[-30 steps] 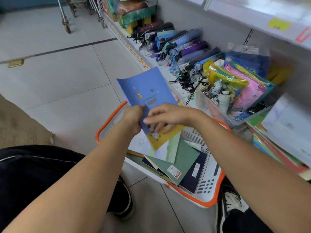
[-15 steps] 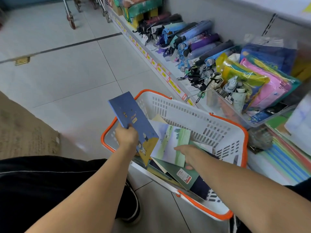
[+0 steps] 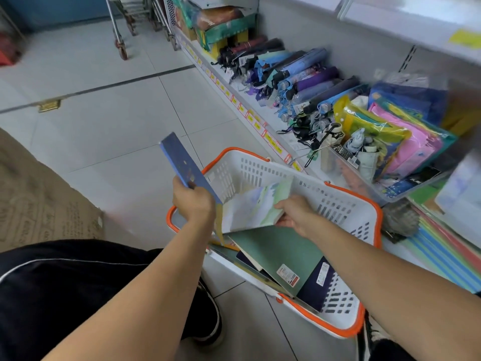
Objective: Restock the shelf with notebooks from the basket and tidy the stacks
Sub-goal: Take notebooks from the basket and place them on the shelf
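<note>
**Stock entry: notebooks in transfer, basket to shelf**

Since half a second ago, the right hand [image 3: 295,213] has gone from resting on the pale illustrated notebook [image 3: 253,204] to lifting it; that notebook now stands tilted up on its lower edge inside the basket [image 3: 346,201]. The blue notebook [image 3: 183,165] sits higher and more edge-on than before.

Head view, sole view on record:

- Left hand [image 3: 194,201]: fingers curled round the lower end of the blue notebook, gripping it above the basket's near-left rim; the notebook slants up and to the left, spine toward the camera.
- Right hand: inside the basket, pinching the right-hand edge of the pale illustrated notebook, thumb on the near face, fingers behind it.
- Green notebook [image 3: 279,256]: lying flat in the basket just beneath the raised one, a red-and-white label near its lower corner.
- Dark navy notebook [image 3: 316,287]: partly under the green one, toward the basket's near-right end, with a white label.
- Basket: white, perforated walls, orange rim, on the tiled floor [image 3: 104,131] just beside the shelf [image 3: 263,115].
- Shelf: bottom tier holds a row of folded umbrellas [image 3: 307,79], then a clear bin [image 3: 406,188] of packaged goods; striped flat stock [image 3: 440,254] lies at the far right.
- Shopping trolley [image 3: 125,24]: wheels visible at the top, well apart from the basket.
</note>
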Demonstrator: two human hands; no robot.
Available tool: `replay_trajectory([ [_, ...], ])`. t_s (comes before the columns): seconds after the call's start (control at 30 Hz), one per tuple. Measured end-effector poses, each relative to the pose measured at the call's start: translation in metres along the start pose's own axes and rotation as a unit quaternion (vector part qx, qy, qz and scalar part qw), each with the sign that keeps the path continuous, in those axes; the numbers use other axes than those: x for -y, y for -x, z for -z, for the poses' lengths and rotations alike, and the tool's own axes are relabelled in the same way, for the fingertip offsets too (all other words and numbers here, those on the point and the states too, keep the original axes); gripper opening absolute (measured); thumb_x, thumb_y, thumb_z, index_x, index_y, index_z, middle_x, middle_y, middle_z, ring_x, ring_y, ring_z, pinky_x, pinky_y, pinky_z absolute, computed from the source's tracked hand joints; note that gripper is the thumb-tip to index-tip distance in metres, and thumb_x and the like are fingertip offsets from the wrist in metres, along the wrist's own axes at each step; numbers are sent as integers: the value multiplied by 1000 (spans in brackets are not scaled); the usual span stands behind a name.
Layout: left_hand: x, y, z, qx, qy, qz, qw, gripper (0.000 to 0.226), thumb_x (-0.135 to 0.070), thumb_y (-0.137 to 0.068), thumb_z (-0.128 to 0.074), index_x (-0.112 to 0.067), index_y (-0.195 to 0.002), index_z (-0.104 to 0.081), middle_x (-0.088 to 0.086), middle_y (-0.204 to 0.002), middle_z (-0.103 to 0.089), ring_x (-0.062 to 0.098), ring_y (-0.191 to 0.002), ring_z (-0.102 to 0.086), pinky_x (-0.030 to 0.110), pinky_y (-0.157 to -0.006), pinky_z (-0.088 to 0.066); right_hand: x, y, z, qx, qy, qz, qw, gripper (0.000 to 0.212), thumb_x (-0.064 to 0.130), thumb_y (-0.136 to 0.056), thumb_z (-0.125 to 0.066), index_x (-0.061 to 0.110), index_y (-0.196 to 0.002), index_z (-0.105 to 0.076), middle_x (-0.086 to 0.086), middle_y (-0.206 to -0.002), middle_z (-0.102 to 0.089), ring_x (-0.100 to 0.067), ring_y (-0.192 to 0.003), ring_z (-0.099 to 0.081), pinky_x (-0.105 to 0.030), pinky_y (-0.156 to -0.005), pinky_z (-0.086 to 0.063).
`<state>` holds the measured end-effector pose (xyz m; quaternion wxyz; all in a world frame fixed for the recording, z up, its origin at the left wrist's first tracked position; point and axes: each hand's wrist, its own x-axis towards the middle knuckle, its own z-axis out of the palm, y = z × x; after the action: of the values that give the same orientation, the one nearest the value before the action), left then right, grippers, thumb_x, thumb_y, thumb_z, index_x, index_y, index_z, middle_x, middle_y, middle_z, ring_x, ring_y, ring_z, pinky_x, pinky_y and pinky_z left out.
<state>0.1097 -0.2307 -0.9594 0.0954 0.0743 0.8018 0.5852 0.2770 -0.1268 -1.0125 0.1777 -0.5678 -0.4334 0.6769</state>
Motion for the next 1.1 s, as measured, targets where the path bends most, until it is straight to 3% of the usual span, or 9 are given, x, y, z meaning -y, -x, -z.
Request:
replay_trajectory([
  [0.17, -64, -1, 19, -74, 25, -33, 996, 31, -5, -97, -37, -13, -121, -53, 2, -93, -52, 24, -78, -48, 21, -63, -32, 95, 67, 18, -116, 39, 156, 980, 9, -6, -81, -59, 2, -76, -60, -21, -81, -65, -32, -61, -66, -34, -40, -53],
  [0.27, -91, 5, 22, -40, 38, -19, 998, 30, -7, -96, -39, -17, -121, -53, 2, -93, -52, 28, -82, -51, 32, -71, -40, 152, 108, 37, -152, -27, 207, 966, 13, -4, -84, -59, 5, -75, -55, -21, -80, -62, -31, -59, -63, -27, -38, -50],
  [0.37, -109, 11, 8, 57, 109, 45, 991, 21, -7, -94, -46, -14, -111, -56, 6, -92, -57, 34, -88, -61, 38, -74, -48, 187, 147, 53, -75, -163, 209, 961, 9, -4, -91, -50, 4, -90, -54, -20, -85, -67, -29, -65, -67, -31, -44, -56],
  [0.53, -143, 48, -20, 294, 351, 261, 850, 30, -22, -104, -38, -7, -122, -56, 16, -108, -66, 31, -84, -67, 46, -74, -56, 172, 184, 73, 65, -219, 177, 957, 21, -7, -94, -47, -1, -110, -59, -17, -78, -75, -23, -62, -73, -30, -54, -60],
  [0.63, -164, 71, -33, 382, 414, 268, 781, 60, -57, -97, -37, -9, -124, -60, 15, -117, -67, 35, -107, -64, 50, -83, -52, 162, 183, 86, 57, -225, 192, 953, 30, -10, -92, -51, 5, -117, -57, -21, -92, -75, -29, -68, -74, -32, -52, -59],
  [0.7, -177, 78, -39, 421, 396, 232, 782, 70, -70, -78, -52, -12, -115, -65, 13, -112, -71, 34, -105, -67, 50, -89, -52, 162, 181, 91, 53, -217, 184, 957, 34, -10, -92, -54, 10, -120, -56, -22, -101, -74, -32, -75, -75, -34, -55, -60],
  [0.9, -204, 76, -61, 401, 284, 144, 859, 18, -1, -87, -66, -2, -105, -65, 16, -105, -72, 35, -87, -70, 44, -72, -57, 172, 178, 109, 47, -125, 143, 981, 40, -8, -81, -71, 0, -118, -60, -19, -100, -75, -26, -75, -73, -31, -63, -61],
  [1.03, -236, 70, -61, 510, 350, 116, 777, 27, -7, -93, -53, -5, -119, -62, 15, -114, -71, 35, -95, -71, 43, -71, -59, 206, 187, 150, -116, -89, 262, 954, 64, 28, -62, -89, 21, -119, -61, -6, -114, -70, -26, -101, -69, -47, -96, -54],
  [1.1, -257, 74, -63, 573, 367, 124, 722, 33, -10, -83, -59, -5, -116, -61, 17, -107, -72, 34, -87, -73, 43, -61, -60, 221, 201, 170, -73, -99, 267, 956, 63, 40, -71, -83, 23, -127, -58, -9, -124, -65, -30, -104, -68, -46, -91, -56],
])
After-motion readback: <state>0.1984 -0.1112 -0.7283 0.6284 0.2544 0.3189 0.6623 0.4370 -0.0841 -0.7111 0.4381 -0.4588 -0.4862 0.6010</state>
